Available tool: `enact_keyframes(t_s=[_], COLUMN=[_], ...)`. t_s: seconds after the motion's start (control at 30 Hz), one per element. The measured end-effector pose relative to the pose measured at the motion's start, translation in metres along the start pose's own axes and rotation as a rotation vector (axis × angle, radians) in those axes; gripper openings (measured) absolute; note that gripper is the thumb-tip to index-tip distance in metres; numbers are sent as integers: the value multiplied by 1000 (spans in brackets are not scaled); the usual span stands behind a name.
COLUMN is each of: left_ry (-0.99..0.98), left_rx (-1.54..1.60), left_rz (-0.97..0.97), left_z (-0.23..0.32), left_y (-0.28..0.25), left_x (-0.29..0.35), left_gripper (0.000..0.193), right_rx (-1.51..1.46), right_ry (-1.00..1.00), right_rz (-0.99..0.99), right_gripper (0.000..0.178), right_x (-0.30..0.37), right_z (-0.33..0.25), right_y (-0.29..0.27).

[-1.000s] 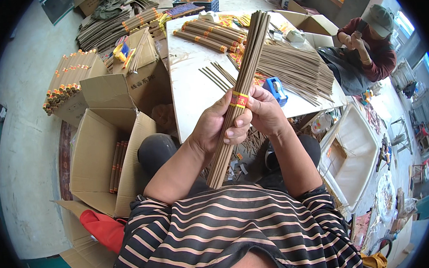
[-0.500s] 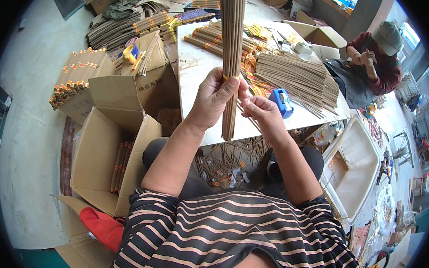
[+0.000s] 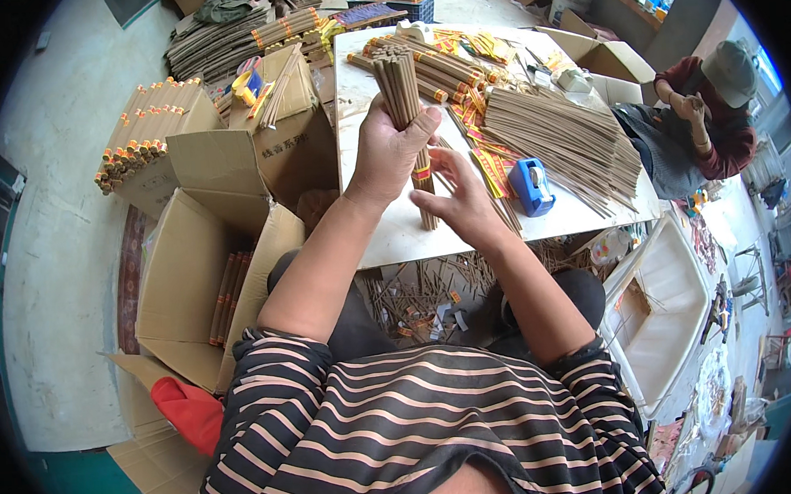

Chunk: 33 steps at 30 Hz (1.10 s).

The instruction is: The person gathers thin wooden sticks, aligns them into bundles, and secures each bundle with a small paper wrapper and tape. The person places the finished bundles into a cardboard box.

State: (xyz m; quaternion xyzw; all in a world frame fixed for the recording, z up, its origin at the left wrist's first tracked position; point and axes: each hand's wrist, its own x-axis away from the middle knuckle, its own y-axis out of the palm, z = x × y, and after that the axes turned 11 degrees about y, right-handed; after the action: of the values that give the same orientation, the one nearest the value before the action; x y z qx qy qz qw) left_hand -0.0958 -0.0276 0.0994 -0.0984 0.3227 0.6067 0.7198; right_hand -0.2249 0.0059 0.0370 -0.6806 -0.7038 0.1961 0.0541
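My left hand is wrapped around a bundle of brown incense sticks, held tilted above the near part of the white table. A red and yellow paper band circles the bundle below that hand. My right hand is open beside the bundle's lower part, thumb and fingers apart; whether it touches the sticks I cannot tell. To its right stands a blue tape dispenser. Many loose incense sticks lie spread beyond the dispenser, with red and yellow paper strips beside them.
Banded bundles lie at the table's far side. Left of me, an open cardboard box holds several bundles; more are stacked on another box. A person sits at the right. Broken sticks and paper scraps litter the floor.
The bundle has come down and its top has tipped away from me. A red and yellow band now shows on it. My right hand has opened from a pinch and shifted slightly left.
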Motion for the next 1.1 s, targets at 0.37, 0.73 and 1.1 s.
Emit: enact_keyframes(t_s=[0.37,0.73,1.1], left_ry=[-204,-139,-93], left_rx=[578,633,900], left_rz=[-186,-264,-205], left_z=[52,58,77], left_y=[-13,-24,-48], left_x=[-23,-44,-39], left_gripper=[21,30,29], right_rx=[-572,-444,-876], right_ry=[403,220,518], right_rz=[-689,-665,-924], right_gripper=[23,63,14], right_x=[24,33,76], right_z=[-56,-61,-74], right_y=[-8,-22,-5])
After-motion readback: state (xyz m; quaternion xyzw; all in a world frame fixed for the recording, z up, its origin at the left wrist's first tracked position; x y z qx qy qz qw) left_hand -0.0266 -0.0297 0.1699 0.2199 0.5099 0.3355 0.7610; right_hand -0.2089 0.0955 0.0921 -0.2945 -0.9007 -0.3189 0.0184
